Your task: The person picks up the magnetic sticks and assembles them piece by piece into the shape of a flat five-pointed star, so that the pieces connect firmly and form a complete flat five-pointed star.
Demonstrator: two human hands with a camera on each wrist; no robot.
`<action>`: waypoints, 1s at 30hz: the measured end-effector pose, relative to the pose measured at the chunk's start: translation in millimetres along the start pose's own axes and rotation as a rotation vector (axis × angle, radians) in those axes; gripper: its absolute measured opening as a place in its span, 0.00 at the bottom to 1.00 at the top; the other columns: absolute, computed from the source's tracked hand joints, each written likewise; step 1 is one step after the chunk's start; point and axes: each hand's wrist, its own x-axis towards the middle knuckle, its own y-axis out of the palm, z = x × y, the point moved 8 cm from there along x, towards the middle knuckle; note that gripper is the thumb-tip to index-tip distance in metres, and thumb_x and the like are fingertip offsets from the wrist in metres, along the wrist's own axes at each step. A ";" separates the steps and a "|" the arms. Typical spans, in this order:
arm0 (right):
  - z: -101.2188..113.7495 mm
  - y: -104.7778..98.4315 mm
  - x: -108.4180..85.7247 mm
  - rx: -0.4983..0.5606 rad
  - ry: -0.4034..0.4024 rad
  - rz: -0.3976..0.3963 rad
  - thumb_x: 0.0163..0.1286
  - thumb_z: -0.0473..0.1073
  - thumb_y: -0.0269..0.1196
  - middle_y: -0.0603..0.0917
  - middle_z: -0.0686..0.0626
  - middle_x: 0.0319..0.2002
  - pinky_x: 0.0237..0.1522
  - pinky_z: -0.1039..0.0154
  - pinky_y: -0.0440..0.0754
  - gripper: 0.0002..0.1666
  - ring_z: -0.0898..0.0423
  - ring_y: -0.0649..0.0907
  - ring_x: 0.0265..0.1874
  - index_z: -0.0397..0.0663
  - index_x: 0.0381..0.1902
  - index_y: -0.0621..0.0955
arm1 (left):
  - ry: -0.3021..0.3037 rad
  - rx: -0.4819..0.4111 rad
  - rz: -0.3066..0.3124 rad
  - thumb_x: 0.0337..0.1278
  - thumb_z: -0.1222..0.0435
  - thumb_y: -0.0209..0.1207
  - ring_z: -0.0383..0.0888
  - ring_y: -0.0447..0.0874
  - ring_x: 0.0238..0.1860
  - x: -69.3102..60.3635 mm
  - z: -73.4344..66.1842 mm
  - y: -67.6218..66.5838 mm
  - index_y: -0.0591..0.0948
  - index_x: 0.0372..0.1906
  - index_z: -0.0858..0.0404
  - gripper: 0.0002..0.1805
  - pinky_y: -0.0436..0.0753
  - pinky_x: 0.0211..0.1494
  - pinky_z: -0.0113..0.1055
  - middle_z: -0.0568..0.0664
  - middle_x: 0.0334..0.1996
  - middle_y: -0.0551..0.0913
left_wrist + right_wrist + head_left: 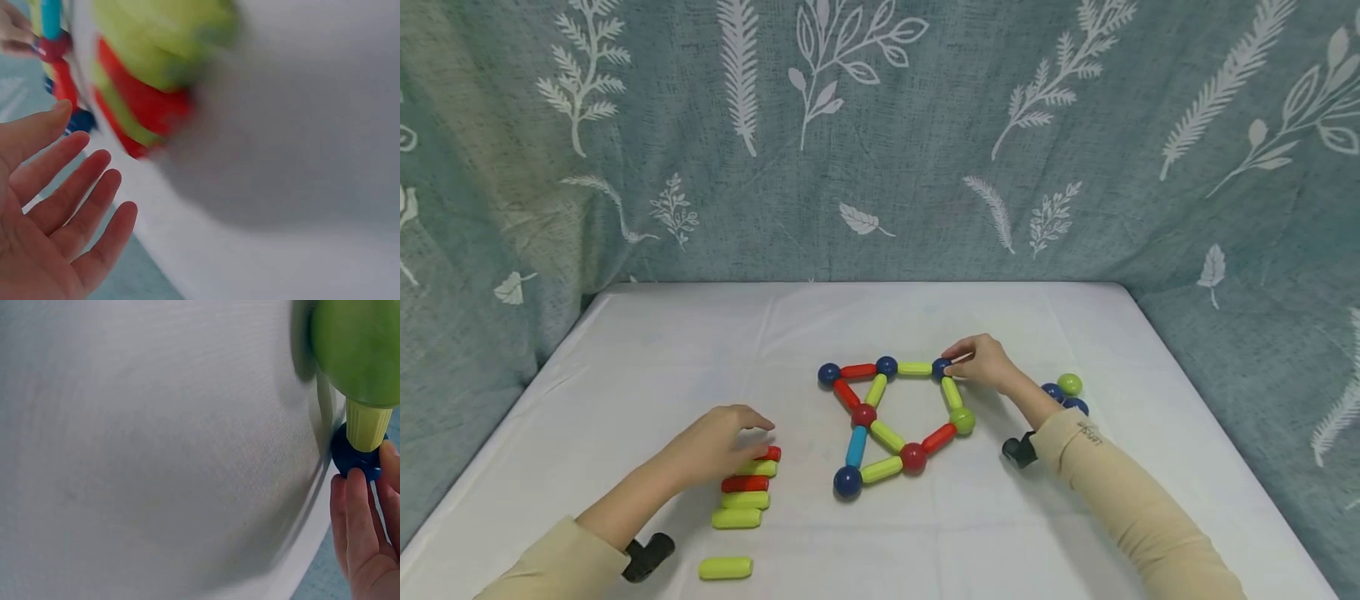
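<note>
In the head view, rods and balls are joined in a flat frame on the table. My right hand pinches the dark blue ball at its upper right corner, between thumb and fingers. From that ball a yellow-green rod runs to a green ball, and another yellow-green rod leads to a second blue ball. Over the far end of a column of loose rods hovers my left hand, partly hiding them. The left wrist view shows its fingers spread and relaxed, holding nothing.
Loose red rods and yellow-green rods lie in the column at left, with a separate yellow-green rod nearer the front. Loose blue balls and a green ball lie beside the right forearm. A patterned curtain hangs behind.
</note>
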 end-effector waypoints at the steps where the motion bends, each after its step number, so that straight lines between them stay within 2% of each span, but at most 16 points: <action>1: -0.4 -0.1 0.1 0.002 0.001 0.000 0.57 0.36 0.66 0.81 0.42 0.44 0.40 0.62 0.79 0.16 0.50 0.80 0.42 0.39 0.44 0.82 | 0.001 0.008 -0.004 0.51 0.66 0.62 0.53 0.78 0.45 -1.6 5.3 0.5 0.82 0.43 0.69 0.14 0.77 0.48 0.48 0.53 0.40 0.82; 6: -2.2 -0.4 0.7 0.008 0.002 0.001 0.57 0.36 0.66 0.82 0.42 0.44 0.39 0.63 0.80 0.15 0.50 0.80 0.41 0.39 0.44 0.82 | 0.039 0.017 -0.007 0.51 0.70 0.61 0.50 0.79 0.40 -7.6 18.6 5.2 0.82 0.41 0.70 0.11 0.78 0.45 0.46 0.50 0.36 0.81; 14: -3.8 0.0 1.5 0.015 0.010 0.001 0.57 0.36 0.66 0.82 0.43 0.43 0.39 0.63 0.80 0.15 0.51 0.80 0.41 0.40 0.44 0.82 | 0.046 -0.029 0.039 0.51 0.72 0.60 0.38 0.72 0.31 -8.8 22.9 10.3 0.82 0.40 0.69 0.09 0.76 0.33 0.30 0.45 0.32 0.78; 18: -3.5 0.3 1.4 0.018 0.008 0.001 0.57 0.36 0.66 0.82 0.43 0.43 0.39 0.63 0.80 0.15 0.51 0.80 0.40 0.40 0.44 0.82 | 0.047 -0.041 0.060 0.50 0.73 0.60 0.38 0.73 0.30 -7.6 22.3 10.6 0.83 0.38 0.68 0.08 0.77 0.33 0.30 0.46 0.32 0.79; 20: -3.3 0.4 1.2 0.017 0.008 -0.001 0.57 0.36 0.66 0.82 0.43 0.43 0.39 0.63 0.80 0.15 0.51 0.80 0.40 0.40 0.44 0.82 | 0.027 -0.048 0.066 0.50 0.73 0.61 0.39 0.74 0.31 -5.3 23.5 9.6 0.82 0.37 0.68 0.07 0.78 0.34 0.31 0.46 0.32 0.79; 25: -3.1 0.7 1.0 0.017 0.010 -0.003 0.57 0.36 0.66 0.82 0.43 0.43 0.39 0.63 0.80 0.15 0.51 0.80 0.40 0.40 0.44 0.82 | 0.008 -0.038 0.051 0.51 0.72 0.61 0.42 0.75 0.32 11.2 21.0 -1.7 0.81 0.36 0.68 0.06 0.79 0.35 0.35 0.47 0.30 0.80; 30: -3.1 0.7 1.2 0.018 0.013 -0.004 0.57 0.36 0.66 0.82 0.43 0.43 0.39 0.63 0.80 0.15 0.51 0.80 0.41 0.39 0.44 0.82 | -0.006 -0.011 -0.011 0.52 0.72 0.60 0.45 0.77 0.33 46.5 8.8 -19.7 0.82 0.36 0.69 0.06 0.78 0.40 0.42 0.50 0.29 0.82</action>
